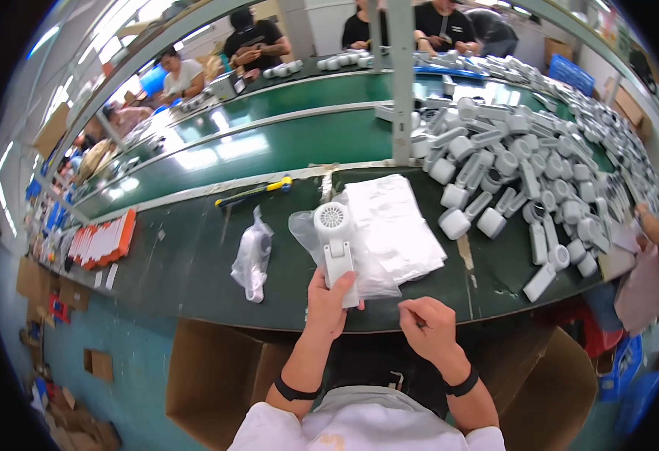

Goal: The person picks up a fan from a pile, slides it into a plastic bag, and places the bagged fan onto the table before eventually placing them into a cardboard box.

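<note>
Our left hand [325,307] grips the white fan [338,252]; at its four o'clock our right hand [430,328] curls, contents hidden. If our one-handed grip slackens, it could drop.

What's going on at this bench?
The left hand holds a white fan, grille up, beside a stack of plastic bags. The right hand is nearby, curled; whether it holds anything is unclear. A bagged item lies to the left, near a yellow-black tool; a heap of white parts sits on the right.
</note>
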Demonstrator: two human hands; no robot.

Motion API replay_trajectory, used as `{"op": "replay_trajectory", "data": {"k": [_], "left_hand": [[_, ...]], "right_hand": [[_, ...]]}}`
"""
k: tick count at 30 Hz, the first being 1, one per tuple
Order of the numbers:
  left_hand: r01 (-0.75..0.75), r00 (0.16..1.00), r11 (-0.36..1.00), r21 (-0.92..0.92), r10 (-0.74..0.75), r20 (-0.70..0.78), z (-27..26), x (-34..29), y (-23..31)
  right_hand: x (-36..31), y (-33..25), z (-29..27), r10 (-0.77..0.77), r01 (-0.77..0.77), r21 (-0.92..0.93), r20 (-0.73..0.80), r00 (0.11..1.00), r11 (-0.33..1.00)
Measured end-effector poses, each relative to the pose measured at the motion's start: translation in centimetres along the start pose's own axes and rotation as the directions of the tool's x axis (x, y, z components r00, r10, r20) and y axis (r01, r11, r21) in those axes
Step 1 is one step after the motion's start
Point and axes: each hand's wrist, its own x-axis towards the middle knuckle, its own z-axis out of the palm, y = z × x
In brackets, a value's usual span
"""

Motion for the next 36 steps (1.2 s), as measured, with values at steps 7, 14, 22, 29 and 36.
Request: {"op": "replay_trajectory", "data": {"k": [7,14,22,29,36], "left_hand": [[-0.32,0.718,0.464,0.826,0.688,-0.108,-9.4,-0.1,7.9],[0.171,0.789,-0.071,0.983,0.607,-0.093,-20.5,0.3,11.8],[0.239,0.904,-0.044,0.97,0.375,-0.205,-20.9,2.1,10.2],[0.114,0.892,0.135,0.984,0.423,-0.161,-18.6,5.2,10.3],[0.0,0.921,0.191,0.982,0.383,-0.074,-21.2,6.5,10.8]], "right_hand": [[-1.8,2.7,-1.2,0.3,-0.31,-0.007,0.279,0.912,0.951],[-2.5,5.0,-0.2,0.412,-0.428,0.065,0.174,0.894,0.901],[-3.2,6.2,-0.5,0.43,-0.442,0.086,0.134,0.893,0.893],[-2.6,6.2,-0.1,0.422,-0.432,0.124,0.099,0.901,0.893],[-2.8,6.0,0.4,0.396,-0.406,0.043,0.146,0.907,0.913]]}}
